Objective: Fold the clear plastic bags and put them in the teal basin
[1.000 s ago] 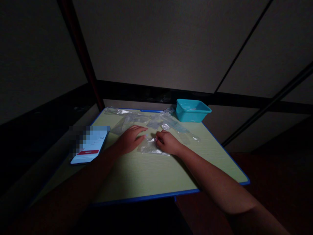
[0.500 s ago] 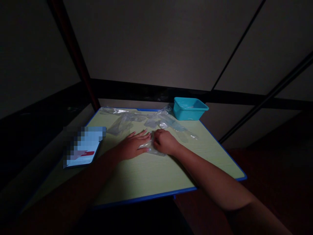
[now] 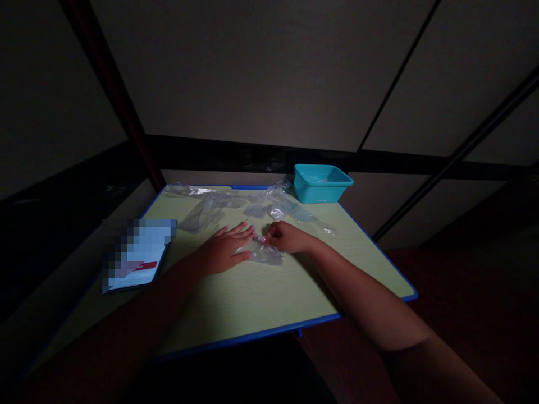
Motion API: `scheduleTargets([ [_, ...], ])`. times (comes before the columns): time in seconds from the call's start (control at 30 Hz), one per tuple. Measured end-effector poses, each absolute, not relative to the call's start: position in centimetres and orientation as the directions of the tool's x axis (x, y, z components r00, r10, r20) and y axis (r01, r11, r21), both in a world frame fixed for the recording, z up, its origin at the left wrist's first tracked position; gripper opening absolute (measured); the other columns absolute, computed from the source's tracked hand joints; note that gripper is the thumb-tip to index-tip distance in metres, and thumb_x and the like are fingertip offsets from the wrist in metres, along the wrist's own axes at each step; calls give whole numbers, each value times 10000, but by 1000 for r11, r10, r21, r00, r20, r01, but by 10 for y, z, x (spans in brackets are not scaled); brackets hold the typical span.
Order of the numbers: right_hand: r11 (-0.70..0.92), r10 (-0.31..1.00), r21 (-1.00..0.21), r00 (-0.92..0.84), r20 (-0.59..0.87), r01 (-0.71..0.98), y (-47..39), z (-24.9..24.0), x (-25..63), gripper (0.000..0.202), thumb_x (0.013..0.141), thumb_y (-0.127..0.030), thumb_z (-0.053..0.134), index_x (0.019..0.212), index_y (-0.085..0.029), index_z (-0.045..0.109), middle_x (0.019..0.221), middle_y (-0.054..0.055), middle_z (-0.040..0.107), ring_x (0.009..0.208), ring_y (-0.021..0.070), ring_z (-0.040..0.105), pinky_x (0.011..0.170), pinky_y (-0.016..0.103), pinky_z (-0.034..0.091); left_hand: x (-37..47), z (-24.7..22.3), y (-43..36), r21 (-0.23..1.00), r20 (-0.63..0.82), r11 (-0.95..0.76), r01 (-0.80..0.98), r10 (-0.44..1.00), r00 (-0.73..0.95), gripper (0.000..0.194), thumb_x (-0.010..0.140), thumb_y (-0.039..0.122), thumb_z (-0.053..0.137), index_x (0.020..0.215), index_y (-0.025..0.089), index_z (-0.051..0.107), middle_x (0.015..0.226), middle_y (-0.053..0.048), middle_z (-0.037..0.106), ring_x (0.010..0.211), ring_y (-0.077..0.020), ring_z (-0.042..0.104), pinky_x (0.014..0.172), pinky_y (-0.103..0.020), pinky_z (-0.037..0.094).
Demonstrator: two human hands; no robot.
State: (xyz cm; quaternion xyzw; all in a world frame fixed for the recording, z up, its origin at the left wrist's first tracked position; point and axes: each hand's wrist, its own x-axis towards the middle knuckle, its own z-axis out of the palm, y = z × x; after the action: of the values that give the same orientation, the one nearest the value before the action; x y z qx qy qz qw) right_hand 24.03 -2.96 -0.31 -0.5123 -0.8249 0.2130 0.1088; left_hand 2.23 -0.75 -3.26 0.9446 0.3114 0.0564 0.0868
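Note:
A small clear plastic bag point(image 3: 272, 257) lies on the light green tabletop point(image 3: 252, 306) between my hands. My left hand point(image 3: 225, 249) rests flat with its fingers spread, their tips on the left edge of this bag. At the bag's upper right, my right hand point(image 3: 286, 238) is closed, with thumb and fingertips pinched on the plastic. Just beyond my hands lie more pieces of clear plastic: a crumpled one point(image 3: 202, 216) at the left, and a long bag point(image 3: 305, 213) stretching to the right.
A turquoise plastic basket point(image 3: 322, 193) stands at the table's back right corner. To the left, a lit tablet or phone point(image 3: 143, 252) lies with its screen partly blurred. Dark panelled walls point(image 3: 252, 73) rise behind the table, which has a blue edge point(image 3: 252, 339).
My right hand has turned from a fist lying over the bag to a pinch, uncovering more of the plastic. The left hand stays flat. The whole view has shifted slightly.

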Motion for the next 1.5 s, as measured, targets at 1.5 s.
scheduleTargets([
  [1.5, -129, 886, -649, -206, -415, 750, -40, 11, 230, 481, 929, -414, 357, 566, -141, 517, 443, 21, 538, 340, 94, 492, 370, 208, 401, 24, -30, -10, 175, 49, -777, 605, 620, 783, 552, 897, 457, 372, 1398, 233, 309, 1479, -79, 262, 1385, -247, 153, 1052, -517, 223],
])
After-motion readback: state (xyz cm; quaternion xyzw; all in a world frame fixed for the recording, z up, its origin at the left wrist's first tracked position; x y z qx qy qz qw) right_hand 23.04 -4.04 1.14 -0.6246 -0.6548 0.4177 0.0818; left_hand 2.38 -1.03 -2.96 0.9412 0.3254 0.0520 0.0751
